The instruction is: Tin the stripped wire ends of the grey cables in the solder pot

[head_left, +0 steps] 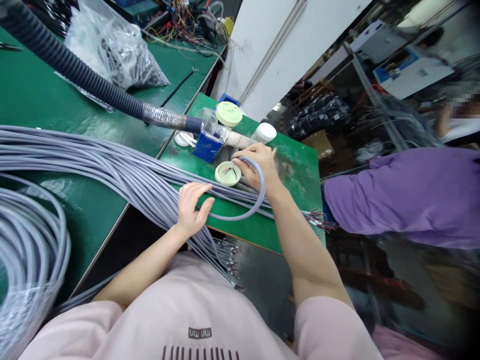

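Our right hand (260, 167) pinches one looped grey cable (261, 189) near its end, wires (233, 171) over the pale tub (218, 179); our left hand (192, 209), thumb and fingers apart, lies at the bundle (131, 172).
In the head view, we judge the cable light, springy, smooth: best gripped by its jacket, sparing those fine wires. Hose (108, 95) and blue block (207, 146) crowd us beyond.

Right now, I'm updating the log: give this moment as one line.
left hand: open, at cable bundle | right hand: holding gray cable | wire ends: at pale container
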`<action>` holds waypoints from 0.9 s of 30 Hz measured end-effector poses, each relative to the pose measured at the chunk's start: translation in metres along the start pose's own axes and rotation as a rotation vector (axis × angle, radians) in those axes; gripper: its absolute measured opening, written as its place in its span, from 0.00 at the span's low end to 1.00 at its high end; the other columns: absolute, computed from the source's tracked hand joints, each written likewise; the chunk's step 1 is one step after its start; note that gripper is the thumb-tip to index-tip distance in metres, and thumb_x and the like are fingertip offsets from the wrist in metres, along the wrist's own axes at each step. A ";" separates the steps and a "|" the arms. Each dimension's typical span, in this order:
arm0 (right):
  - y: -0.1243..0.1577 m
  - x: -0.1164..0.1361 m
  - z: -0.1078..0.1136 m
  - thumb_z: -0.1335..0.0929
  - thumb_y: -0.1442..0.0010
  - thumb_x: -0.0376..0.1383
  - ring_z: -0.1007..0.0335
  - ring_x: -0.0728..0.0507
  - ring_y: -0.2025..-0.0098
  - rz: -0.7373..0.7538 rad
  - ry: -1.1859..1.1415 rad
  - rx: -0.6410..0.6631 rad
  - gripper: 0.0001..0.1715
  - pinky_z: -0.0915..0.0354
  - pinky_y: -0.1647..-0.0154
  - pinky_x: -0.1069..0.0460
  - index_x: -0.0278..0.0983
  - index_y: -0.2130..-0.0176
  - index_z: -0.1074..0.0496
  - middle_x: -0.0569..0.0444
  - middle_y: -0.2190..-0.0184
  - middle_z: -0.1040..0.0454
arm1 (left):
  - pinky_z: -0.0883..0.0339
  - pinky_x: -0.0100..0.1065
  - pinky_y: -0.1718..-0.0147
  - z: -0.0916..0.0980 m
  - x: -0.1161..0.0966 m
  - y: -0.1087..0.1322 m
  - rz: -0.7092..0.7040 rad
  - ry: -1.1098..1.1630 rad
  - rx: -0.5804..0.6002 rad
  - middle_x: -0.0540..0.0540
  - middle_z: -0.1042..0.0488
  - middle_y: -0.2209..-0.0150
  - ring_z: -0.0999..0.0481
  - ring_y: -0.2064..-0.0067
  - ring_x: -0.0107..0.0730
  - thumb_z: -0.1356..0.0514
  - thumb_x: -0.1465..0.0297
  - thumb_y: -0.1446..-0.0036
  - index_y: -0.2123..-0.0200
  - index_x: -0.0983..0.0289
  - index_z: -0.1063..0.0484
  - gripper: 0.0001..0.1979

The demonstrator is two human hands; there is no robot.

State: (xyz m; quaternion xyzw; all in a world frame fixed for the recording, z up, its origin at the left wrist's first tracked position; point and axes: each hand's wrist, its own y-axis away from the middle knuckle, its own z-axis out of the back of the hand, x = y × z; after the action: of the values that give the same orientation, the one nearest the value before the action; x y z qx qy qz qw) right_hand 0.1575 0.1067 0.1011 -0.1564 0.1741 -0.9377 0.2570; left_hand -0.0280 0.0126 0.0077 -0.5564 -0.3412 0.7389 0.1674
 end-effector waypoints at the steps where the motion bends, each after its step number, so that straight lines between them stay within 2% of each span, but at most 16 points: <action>1: -0.002 0.000 -0.002 0.37 0.37 0.47 0.33 0.39 0.58 0.010 0.005 0.018 0.18 0.42 0.51 0.41 0.41 0.63 0.22 0.50 0.66 0.28 | 0.35 0.43 0.52 0.000 0.000 0.000 0.006 0.005 0.003 0.57 0.23 0.59 0.26 0.54 0.38 0.43 0.68 0.40 0.52 0.62 0.30 0.13; 6: -0.007 -0.001 -0.010 0.38 0.36 0.48 0.34 0.40 0.60 0.050 0.033 0.072 0.20 0.42 0.53 0.43 0.40 0.63 0.22 0.50 0.68 0.29 | 0.36 0.43 0.52 0.000 0.001 0.000 0.051 0.007 0.027 0.57 0.22 0.60 0.26 0.54 0.38 0.44 0.65 0.39 0.54 0.62 0.28 0.12; 14: -0.007 -0.003 -0.016 0.39 0.35 0.49 0.34 0.41 0.61 0.061 0.060 0.098 0.22 0.42 0.53 0.43 0.39 0.63 0.22 0.50 0.69 0.30 | 0.36 0.42 0.52 0.001 0.000 -0.002 0.040 0.027 0.023 0.57 0.22 0.61 0.26 0.55 0.37 0.43 0.68 0.40 0.53 0.62 0.29 0.11; 17: -0.004 -0.003 -0.006 0.39 0.35 0.49 0.33 0.41 0.61 0.047 0.068 0.048 0.22 0.41 0.54 0.42 0.40 0.64 0.22 0.50 0.68 0.29 | 0.36 0.42 0.52 0.001 0.001 -0.001 0.037 0.037 0.011 0.56 0.22 0.61 0.27 0.55 0.37 0.42 0.69 0.40 0.53 0.62 0.29 0.11; 21: 0.005 -0.011 0.022 0.38 0.36 0.48 0.32 0.40 0.59 -0.001 0.137 -0.080 0.20 0.41 0.53 0.41 0.42 0.62 0.22 0.50 0.66 0.27 | 0.35 0.42 0.53 0.000 0.001 -0.001 0.039 0.028 0.009 0.56 0.22 0.61 0.26 0.55 0.37 0.43 0.67 0.39 0.53 0.61 0.29 0.12; 24: 0.015 -0.028 0.038 0.38 0.36 0.48 0.32 0.39 0.59 -0.059 0.193 -0.129 0.19 0.41 0.52 0.41 0.41 0.62 0.23 0.50 0.67 0.27 | 0.35 0.42 0.53 0.000 0.001 -0.001 0.046 0.027 0.015 0.56 0.22 0.61 0.26 0.55 0.37 0.43 0.67 0.39 0.53 0.61 0.29 0.12; 27: 0.024 -0.050 0.038 0.38 0.36 0.47 0.31 0.39 0.60 -0.112 0.213 -0.132 0.20 0.41 0.53 0.40 0.40 0.65 0.23 0.50 0.68 0.26 | 0.35 0.42 0.52 -0.001 0.001 -0.001 0.063 0.008 0.025 0.55 0.22 0.61 0.26 0.55 0.37 0.43 0.65 0.39 0.54 0.61 0.28 0.11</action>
State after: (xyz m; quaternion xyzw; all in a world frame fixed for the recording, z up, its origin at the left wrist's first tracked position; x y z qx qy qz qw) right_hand 0.2234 0.1052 0.1155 -0.0818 0.2527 -0.9483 0.1736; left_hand -0.0275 0.0143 0.0076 -0.5677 -0.3136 0.7458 0.1520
